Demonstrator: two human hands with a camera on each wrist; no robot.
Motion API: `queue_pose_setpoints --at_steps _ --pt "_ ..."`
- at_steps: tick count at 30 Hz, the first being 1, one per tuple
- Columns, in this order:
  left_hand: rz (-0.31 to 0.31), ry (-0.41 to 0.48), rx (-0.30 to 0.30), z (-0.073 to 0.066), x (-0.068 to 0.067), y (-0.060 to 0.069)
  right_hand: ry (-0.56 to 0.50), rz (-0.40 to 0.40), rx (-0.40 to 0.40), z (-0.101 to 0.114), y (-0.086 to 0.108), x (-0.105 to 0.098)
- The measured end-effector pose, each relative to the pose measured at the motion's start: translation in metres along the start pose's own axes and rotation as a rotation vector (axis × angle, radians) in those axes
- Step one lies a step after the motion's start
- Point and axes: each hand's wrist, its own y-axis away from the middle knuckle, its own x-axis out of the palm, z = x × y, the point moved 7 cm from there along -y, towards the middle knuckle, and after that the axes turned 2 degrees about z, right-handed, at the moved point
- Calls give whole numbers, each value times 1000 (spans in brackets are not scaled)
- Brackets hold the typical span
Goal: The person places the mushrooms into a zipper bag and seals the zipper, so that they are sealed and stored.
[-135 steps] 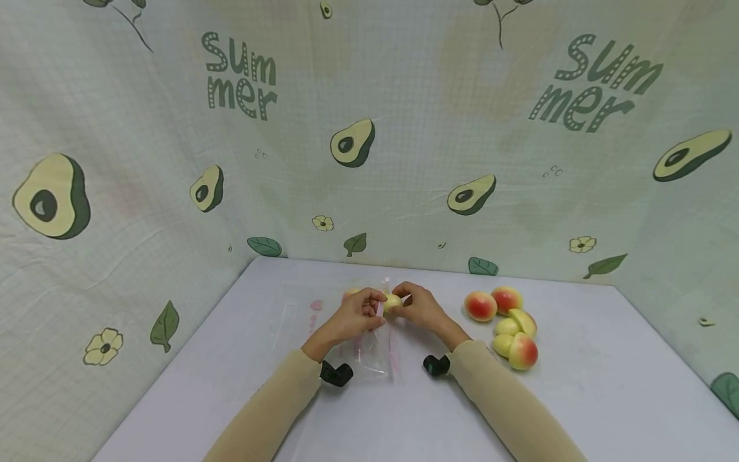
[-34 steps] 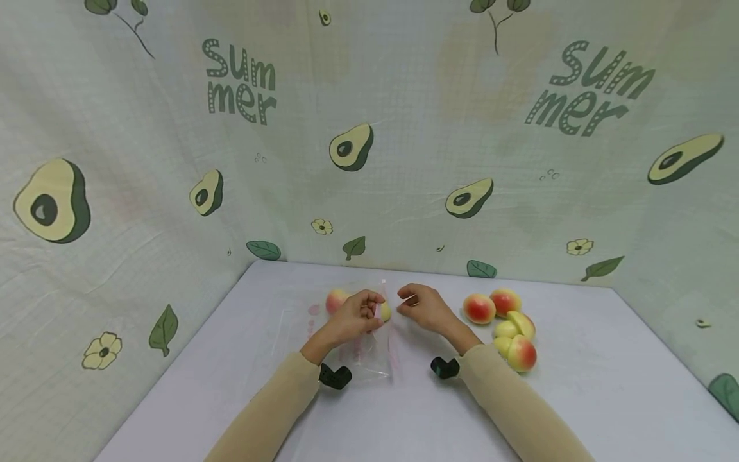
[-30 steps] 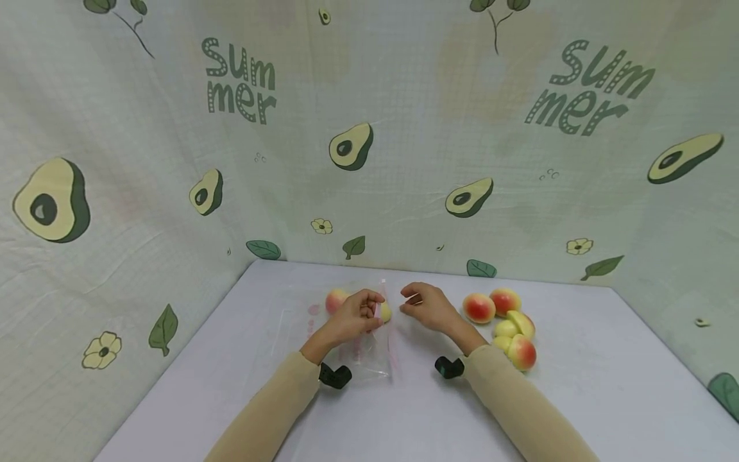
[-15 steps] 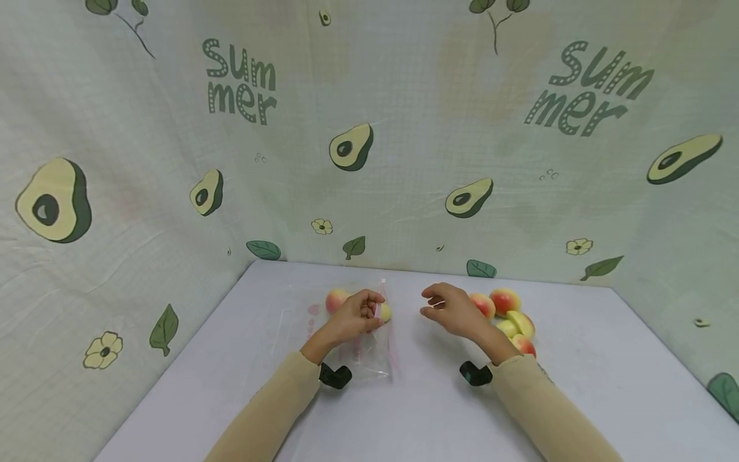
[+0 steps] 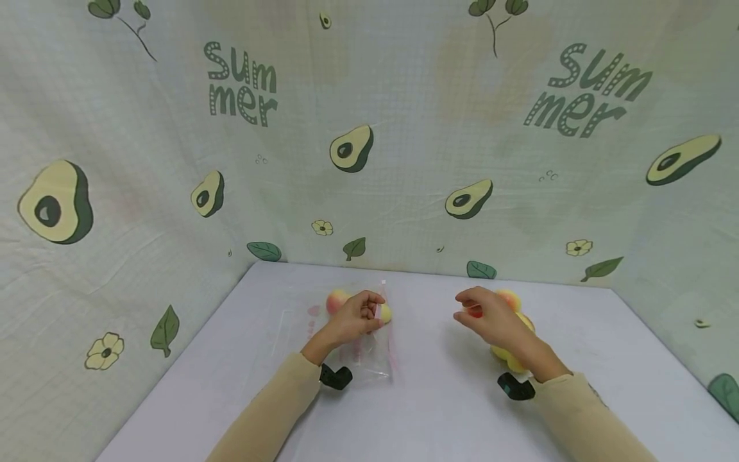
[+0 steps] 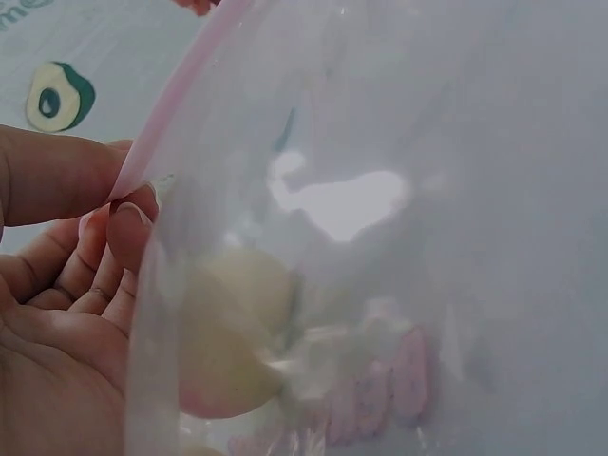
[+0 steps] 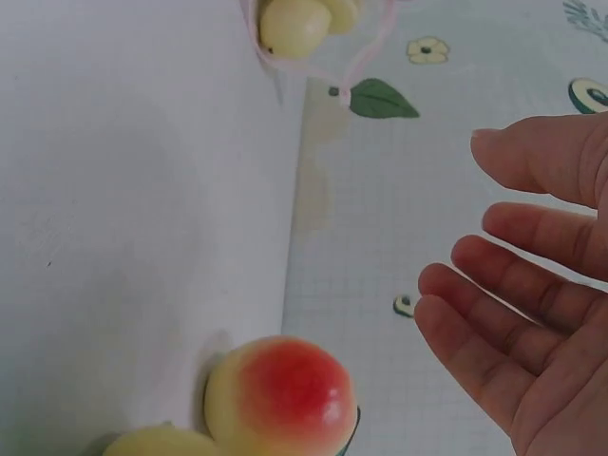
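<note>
My left hand (image 5: 346,321) pinches the pink rim of a clear plastic bag (image 5: 369,359) between thumb and finger; the left wrist view shows the grip on the pink edge (image 6: 176,104). Inside the bag lie a red-and-yellow fruit (image 5: 337,300) and pale yellow fruit (image 6: 237,332). My right hand (image 5: 496,321) is above the fruit group at the right, its fingers apart and holding nothing. In the right wrist view a red-and-yellow fruit (image 7: 285,397) lies below and left of the fingers. The hand partly covers the group in the head view.
Yellow fruit (image 5: 514,362) shows under the right wrist. The white table (image 5: 427,410) meets a patterned cloth (image 5: 404,192) at its back and sides. A black wrist device (image 5: 516,387) hangs by the right sleeve, another (image 5: 336,377) by the left.
My right hand has moved right, away from the bag's mouth to over the fruit group. A pale fruit it held earlier is now in the bag. My left hand has stayed on the rim.
</note>
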Motion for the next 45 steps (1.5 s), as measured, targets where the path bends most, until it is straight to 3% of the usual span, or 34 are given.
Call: queue_pose_setpoints --at_steps 11,19,28,33,39,45 --pt "0 5 8 -2 0 2 95 -83 -68 -10 30 -22" --pt "21 5 3 -3 4 1 122 -44 64 -26 53 -37" --pt "31 -18 -3 -32 5 14 212 -84 77 -37 67 -48" --pt "22 -20 -6 -36 4 16 236 -71 103 -44 74 -47" --pt "28 -32 -11 -32 4 13 251 -55 120 -52 81 -45" --pt "3 -51 -7 -5 1 3 241 -75 110 -57 86 -43"
